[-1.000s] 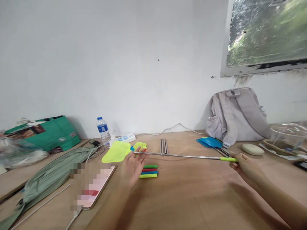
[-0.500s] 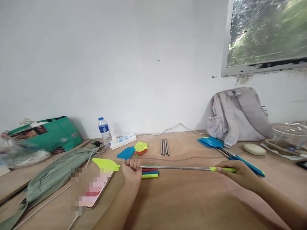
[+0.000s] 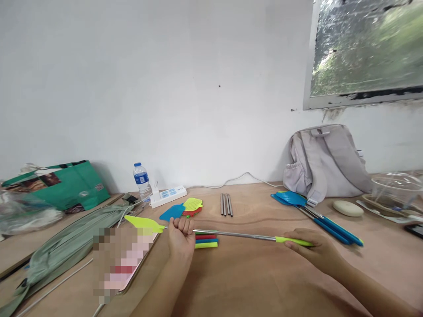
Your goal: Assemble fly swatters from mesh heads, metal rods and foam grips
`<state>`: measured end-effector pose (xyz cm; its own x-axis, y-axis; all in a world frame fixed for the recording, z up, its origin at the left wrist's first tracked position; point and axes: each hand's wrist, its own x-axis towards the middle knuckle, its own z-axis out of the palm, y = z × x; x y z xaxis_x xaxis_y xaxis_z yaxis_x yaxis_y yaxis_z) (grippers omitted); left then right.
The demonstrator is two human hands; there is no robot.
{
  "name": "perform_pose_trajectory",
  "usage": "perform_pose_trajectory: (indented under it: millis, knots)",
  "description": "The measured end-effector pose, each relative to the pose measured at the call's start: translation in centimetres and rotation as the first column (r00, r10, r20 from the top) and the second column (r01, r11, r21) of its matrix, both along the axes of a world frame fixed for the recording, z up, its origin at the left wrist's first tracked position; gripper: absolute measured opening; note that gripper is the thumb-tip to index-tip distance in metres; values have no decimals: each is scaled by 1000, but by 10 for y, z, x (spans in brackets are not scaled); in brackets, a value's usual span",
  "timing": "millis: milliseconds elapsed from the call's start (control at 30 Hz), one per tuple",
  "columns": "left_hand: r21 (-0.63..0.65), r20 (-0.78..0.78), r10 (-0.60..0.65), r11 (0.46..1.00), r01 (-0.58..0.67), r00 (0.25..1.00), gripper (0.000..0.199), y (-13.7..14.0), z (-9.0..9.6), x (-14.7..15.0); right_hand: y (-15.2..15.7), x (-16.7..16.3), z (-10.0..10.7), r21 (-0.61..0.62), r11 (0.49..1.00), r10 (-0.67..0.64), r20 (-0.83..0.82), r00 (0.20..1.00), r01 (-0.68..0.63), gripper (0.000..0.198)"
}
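Note:
A telescopic fly swatter [image 3: 236, 234] with a yellow-green head and grip stretches between my hands above the table. My left hand [image 3: 181, 235] is closed round its metal rod, close to the head. Its grip is held in my right hand [image 3: 312, 246], fingers wrapped round it. Beneath the rod, partly hidden by my left hand, lie several coloured handle tubes [image 3: 207, 241]. Loose swatter heads [image 3: 173, 211] in blue, yellow and red are just beyond my left hand. Several metal rods [image 3: 226, 205] lie side by side farther back.
Several blue swatters [image 3: 325, 220] lie at the right before a grey backpack [image 3: 325, 163]. A white oval object [image 3: 347, 208] and a clear plastic basket [image 3: 396, 189] are beside them. At left are a power strip [image 3: 168, 196], water bottle [image 3: 142, 179], green bag [image 3: 72, 185] and a blurred-out phone [image 3: 130, 259].
My right hand has moved left and slightly down with the grip, so the visible rod between my hands is shorter. My left hand has stayed closed near the head.

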<state>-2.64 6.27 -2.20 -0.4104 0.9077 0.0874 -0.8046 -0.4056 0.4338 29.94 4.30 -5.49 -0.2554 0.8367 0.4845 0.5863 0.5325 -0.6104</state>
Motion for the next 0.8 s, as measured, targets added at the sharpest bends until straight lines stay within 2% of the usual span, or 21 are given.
perform_pose_trajectory:
  millis: [133, 300, 400, 467, 567, 633, 800]
  knots:
    - [1, 21, 19, 1000, -19, 1000, 44, 0, 2, -3, -1, -5, -4, 42, 999, 13, 25, 1000, -14, 18]
    - [-27, 56, 25, 999, -24, 998, 44, 0, 3, -5, -4, -12, 1, -91, 995, 38, -4, 999, -39, 34]
    - [-29, 36, 23, 999, -22, 999, 44, 0, 2, -3, -4, -16, 2, -208, 976, 57, -54, 997, -67, 46]
    - [-19, 9, -1, 1000, 1, 1000, 44, -1, 3, 1, -4, -20, -1, -337, 937, 60, -92, 994, -88, 50]
    - [14, -9, -30, 999, 30, 1000, 45, -3, 5, 10, -4, -26, -9, -533, 839, 16, -172, 985, -107, 56]
    - [33, -4, -22, 999, 22, 1000, 45, -4, 7, 15, -4, -31, -13, -570, 812, 2, -207, 978, -122, 57]
    - [44, -39, -25, 999, 27, 999, 44, -6, 10, 18, -11, -44, -9, -329, 938, 56, -174, 983, -111, 45]
